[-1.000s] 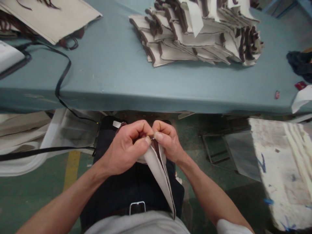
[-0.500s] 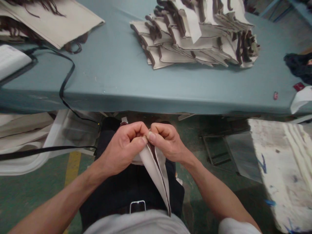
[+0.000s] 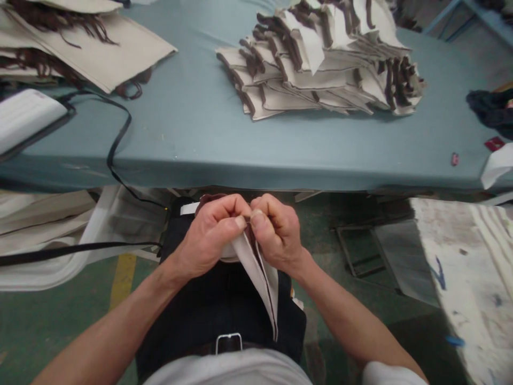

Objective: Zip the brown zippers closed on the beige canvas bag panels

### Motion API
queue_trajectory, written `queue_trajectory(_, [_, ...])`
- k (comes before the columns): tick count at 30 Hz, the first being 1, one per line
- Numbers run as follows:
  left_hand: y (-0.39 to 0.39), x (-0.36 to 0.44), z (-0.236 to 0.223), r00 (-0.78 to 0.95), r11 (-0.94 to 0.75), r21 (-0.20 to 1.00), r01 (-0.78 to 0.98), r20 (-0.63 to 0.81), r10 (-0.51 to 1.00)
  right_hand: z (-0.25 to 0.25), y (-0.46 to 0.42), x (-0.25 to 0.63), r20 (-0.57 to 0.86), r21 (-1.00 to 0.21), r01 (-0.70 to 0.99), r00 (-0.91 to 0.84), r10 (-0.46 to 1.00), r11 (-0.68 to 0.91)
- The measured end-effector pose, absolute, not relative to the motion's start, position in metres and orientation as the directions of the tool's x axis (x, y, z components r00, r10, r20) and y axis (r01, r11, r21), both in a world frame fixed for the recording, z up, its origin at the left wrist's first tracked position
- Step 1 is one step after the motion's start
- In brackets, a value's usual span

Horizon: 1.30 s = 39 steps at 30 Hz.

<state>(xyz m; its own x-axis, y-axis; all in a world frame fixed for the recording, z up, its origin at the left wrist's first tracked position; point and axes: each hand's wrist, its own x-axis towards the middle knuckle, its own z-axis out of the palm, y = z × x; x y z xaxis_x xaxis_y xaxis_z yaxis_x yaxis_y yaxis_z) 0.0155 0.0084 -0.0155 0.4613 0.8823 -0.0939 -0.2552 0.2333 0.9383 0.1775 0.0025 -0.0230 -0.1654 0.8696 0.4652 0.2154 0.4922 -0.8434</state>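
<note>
L hand (image 3: 212,230) & R hand (image 3: 278,230): thumbs and fingers of both pinch upper end of cloth piece (image 3: 257,275). Loc. of cloth piece: over dark trousers (image 3: 196,310), lower end twd belt buckle (image 3: 228,336). Ahead: table (image 3: 192,133) w/ cloth stack (image 3: 308,80) on top, R of ctr. White bin (image 3: 92,227) at L.

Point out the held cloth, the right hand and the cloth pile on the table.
Held cloth (image 3: 257,272): head view, on the pale hanging flap.
Right hand (image 3: 279,232): head view, on its middle, beside the thumb.
Cloth pile (image 3: 308,80): head view, on a pale piece mid-pile.
</note>
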Motion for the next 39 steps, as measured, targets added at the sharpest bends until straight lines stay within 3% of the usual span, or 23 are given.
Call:
queue_trajectory(4, [0.024,-0.001,0.006,0.603,0.101,0.994,-0.045,-0.054,0.796,-0.019,0.014,0.202,0.254,-0.896,0.292,-0.285,0.924,0.336])
queue_trajectory(11, [0.045,-0.021,0.023,0.628,-0.088,0.974,0.207,-0.063,0.776,-0.023,0.025,0.229,0.217,-0.864,0.38,-0.311,0.925,0.33])
queue_trajectory(21, [0.052,-0.021,0.031,0.602,-0.081,0.97,0.227,-0.074,0.795,-0.02,0.037,0.227,0.215,-0.902,0.335,-0.199,0.956,0.273])
queue_trajectory(29, [0.044,-0.019,0.027,0.496,-0.277,0.81,0.517,-0.02,0.868,-0.015,0.049,0.218,0.244,-0.893,0.329,-0.22,0.945,0.307])
queue_trajectory(35, [0.049,-0.034,-0.007,0.486,-0.412,0.66,0.629,0.081,0.87,-0.02,0.056,0.214,0.128,-0.916,0.337,-0.269,0.955,0.218])
queue_trajectory(37, [0.045,-0.036,-0.011,0.474,-0.401,0.674,0.62,0.085,0.876,-0.024,0.06,0.211,0.065,-0.939,0.312,-0.263,0.963,0.148])
queue_trajectory(39, [0.04,-0.035,-0.011,0.455,-0.315,0.769,0.556,0.036,0.89,-0.03,0.066,0.209,-0.013,-0.967,0.246,-0.292,0.956,0.062])
